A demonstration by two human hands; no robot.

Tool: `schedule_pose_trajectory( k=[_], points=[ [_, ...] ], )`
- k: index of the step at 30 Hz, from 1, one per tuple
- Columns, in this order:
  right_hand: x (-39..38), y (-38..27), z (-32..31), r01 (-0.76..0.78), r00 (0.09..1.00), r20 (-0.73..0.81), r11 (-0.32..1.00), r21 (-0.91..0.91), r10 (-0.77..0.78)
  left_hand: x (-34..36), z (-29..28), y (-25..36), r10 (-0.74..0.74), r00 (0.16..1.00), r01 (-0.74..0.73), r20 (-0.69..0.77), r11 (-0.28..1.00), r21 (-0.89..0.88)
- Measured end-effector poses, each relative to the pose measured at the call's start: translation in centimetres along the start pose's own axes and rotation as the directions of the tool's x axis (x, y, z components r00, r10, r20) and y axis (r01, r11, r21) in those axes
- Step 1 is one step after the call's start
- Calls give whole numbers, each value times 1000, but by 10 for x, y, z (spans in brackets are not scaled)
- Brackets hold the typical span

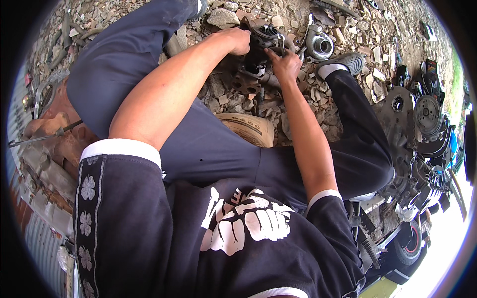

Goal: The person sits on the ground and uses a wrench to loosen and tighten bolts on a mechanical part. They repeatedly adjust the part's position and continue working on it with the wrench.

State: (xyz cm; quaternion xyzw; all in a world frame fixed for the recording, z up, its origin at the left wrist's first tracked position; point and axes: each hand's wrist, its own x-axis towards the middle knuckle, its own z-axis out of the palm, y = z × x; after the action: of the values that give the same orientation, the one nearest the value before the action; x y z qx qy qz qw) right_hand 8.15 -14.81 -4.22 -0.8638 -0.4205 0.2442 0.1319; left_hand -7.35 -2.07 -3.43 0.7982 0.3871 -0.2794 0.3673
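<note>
A dark, rusty turbocharger [266, 36] on a cast manifold [247, 84] with oval ports rests on the stones between my legs. At its left side my left hand [239, 41] is closed, the back of the hand turned up; what its fingers pinch is hidden. My right hand [286, 64] grips the right side of the turbocharger, a finger reaching across toward its middle. To the right of that hand, apart from it, lies a silvery snail-shaped compressor housing [319, 44] with a round opening.
Below the manifold sits a brown printed cardboard piece [246, 128]. Greasy engine assemblies with a pulley [428, 115] stand at my right, and a wheel [408, 243] is farther back. Rusty castings [54, 134] lie at my left. Loose stones [223, 18] cover the ground.
</note>
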Motion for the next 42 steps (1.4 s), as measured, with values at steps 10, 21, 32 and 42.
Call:
schedule_pose_trajectory(
  k=[10, 21, 32, 42],
  points=[
    [-9, 1, 7, 16, 998, -65, 993, 115, -8, -1, -2, 2, -17, 1000, 17, 18, 1000, -14],
    [-2, 1, 0, -5, 1000, -2, 994, 109, 5, -2, -3, 3, 0, 1000, 0, 22, 1000, 26],
    [-6, 9, 6, 100, 991, -98, 986, 136, -87, -6, -7, 9, -2, 1000, 1, 30, 999, 36],
    [-6, -1, 0, -18, 1000, 13, 997, 74, 18, -11, -6, 7, -8, 1000, 7, -17, 999, -41]
  ],
)
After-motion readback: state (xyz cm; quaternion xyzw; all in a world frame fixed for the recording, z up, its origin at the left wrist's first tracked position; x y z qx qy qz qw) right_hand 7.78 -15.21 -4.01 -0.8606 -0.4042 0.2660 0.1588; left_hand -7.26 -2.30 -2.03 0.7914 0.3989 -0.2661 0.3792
